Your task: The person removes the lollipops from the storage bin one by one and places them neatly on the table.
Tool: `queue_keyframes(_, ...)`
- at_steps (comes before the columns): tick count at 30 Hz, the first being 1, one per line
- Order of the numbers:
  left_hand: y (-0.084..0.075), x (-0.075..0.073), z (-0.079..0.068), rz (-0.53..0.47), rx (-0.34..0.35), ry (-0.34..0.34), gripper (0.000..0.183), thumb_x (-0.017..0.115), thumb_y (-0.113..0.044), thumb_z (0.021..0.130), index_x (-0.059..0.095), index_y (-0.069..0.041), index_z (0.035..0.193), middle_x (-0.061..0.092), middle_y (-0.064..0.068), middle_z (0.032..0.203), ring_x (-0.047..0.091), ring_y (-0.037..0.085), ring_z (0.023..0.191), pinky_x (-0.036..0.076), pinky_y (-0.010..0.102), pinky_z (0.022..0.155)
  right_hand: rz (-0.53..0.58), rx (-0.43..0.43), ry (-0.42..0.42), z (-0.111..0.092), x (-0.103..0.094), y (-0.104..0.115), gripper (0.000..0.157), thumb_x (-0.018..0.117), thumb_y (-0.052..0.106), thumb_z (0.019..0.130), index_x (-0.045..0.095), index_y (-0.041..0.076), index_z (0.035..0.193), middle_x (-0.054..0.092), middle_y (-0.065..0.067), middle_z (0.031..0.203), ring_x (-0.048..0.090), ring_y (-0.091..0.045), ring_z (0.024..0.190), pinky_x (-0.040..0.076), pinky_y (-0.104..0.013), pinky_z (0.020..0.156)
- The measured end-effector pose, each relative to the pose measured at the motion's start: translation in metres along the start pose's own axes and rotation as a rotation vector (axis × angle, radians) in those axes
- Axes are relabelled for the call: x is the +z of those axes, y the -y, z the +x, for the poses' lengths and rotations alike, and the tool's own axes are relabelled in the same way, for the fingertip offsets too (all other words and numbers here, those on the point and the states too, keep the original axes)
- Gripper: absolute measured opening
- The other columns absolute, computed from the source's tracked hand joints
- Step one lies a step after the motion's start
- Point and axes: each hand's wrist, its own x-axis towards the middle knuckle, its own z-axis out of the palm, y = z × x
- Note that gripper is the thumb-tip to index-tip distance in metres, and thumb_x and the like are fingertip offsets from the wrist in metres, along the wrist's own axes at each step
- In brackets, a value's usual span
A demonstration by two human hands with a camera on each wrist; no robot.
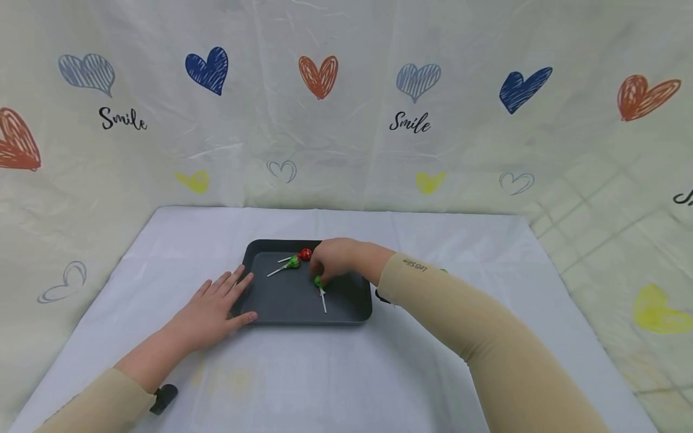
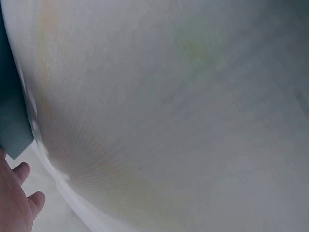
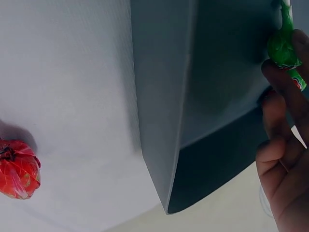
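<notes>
A dark grey baking tray [image 1: 284, 304] lies on the white cloth. My left hand [image 1: 213, 313] rests at its left edge, fingers spread and straight; the left wrist view shows only part of this hand. Over the tray, my right hand [image 1: 334, 260] reaches down and pinches the wrapped head of a green lollipop [image 1: 317, 281], whose white stick points toward me. In the right wrist view, the fingertips sit right at that green lollipop [image 3: 281, 48]. Another green lollipop [image 1: 293, 262] and a red lollipop [image 1: 305, 254] lie together near the tray's back.
On the cloth outside the tray is a red lollipop [image 3: 19, 169], showing in the right wrist view. A bit of green [image 1: 444, 270] peeks out behind the right sleeve [image 1: 460, 307]. The tray has a raised rim [image 3: 186, 96]. A heart-printed curtain [image 1: 346, 132] hangs behind the table.
</notes>
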Motion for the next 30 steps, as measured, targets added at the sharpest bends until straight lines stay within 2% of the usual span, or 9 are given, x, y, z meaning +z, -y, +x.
queue_keyframes(5, -0.001, -0.001, 0.001, -0.003, 0.0, -0.005, 0.089, 0.049, -0.067, 0.094, 0.02, -0.014, 0.16, 0.012, 0.011, 0.166, 0.015, 0.041, 0.149, 0.011, 0.064, 0.116, -0.007, -0.01, -0.006, -0.001, 0.0, -0.001, 0.028, 0.075, 0.025, 0.09, 0.075, 0.022, 0.118, 0.07, 0.01, 0.109, 0.062, -0.004, 0.096, 0.051, -0.026, 0.089)
queue_keyframes(10, -0.002, 0.0, 0.001, 0.001, -0.003, -0.011, 0.09, 0.049, -0.068, 0.093, 0.021, -0.014, 0.159, 0.012, 0.01, 0.166, 0.016, 0.04, 0.149, 0.012, 0.064, 0.116, 0.03, -0.034, -0.063, -0.006, -0.007, -0.003, 0.024, 0.074, 0.022, 0.09, 0.076, 0.022, 0.114, 0.07, 0.011, 0.106, 0.061, -0.005, 0.093, 0.051, -0.025, 0.087)
queue_keyframes(19, -0.003, 0.001, 0.002, -0.002, -0.008, -0.006, 0.089, 0.05, -0.066, 0.094, 0.021, -0.013, 0.159, 0.012, 0.012, 0.166, 0.016, 0.041, 0.148, 0.012, 0.064, 0.116, 0.086, -0.042, -0.115, -0.019, -0.014, -0.014, 0.028, 0.073, 0.022, 0.091, 0.075, 0.021, 0.119, 0.07, 0.011, 0.112, 0.062, -0.005, 0.1, 0.051, -0.026, 0.089)
queue_keyframes(24, -0.003, 0.0, 0.001, -0.002, -0.008, -0.008, 0.089, 0.051, -0.065, 0.094, 0.022, -0.013, 0.159, 0.013, 0.012, 0.165, 0.016, 0.042, 0.148, 0.012, 0.065, 0.116, 0.119, -0.031, -0.166, -0.035, -0.017, -0.024, 0.028, 0.072, 0.022, 0.091, 0.075, 0.021, 0.119, 0.071, 0.012, 0.11, 0.061, -0.005, 0.097, 0.051, -0.026, 0.087)
queue_keyframes(30, -0.005, -0.001, 0.002, 0.002, -0.008, -0.007, 0.089, 0.051, -0.065, 0.094, 0.023, -0.012, 0.159, 0.013, 0.013, 0.165, 0.016, 0.042, 0.148, 0.012, 0.065, 0.115, 0.2, 0.029, -0.215, -0.06, -0.016, -0.046, 0.026, 0.073, 0.024, 0.091, 0.075, 0.022, 0.118, 0.071, 0.014, 0.107, 0.061, -0.006, 0.096, 0.052, -0.027, 0.084)
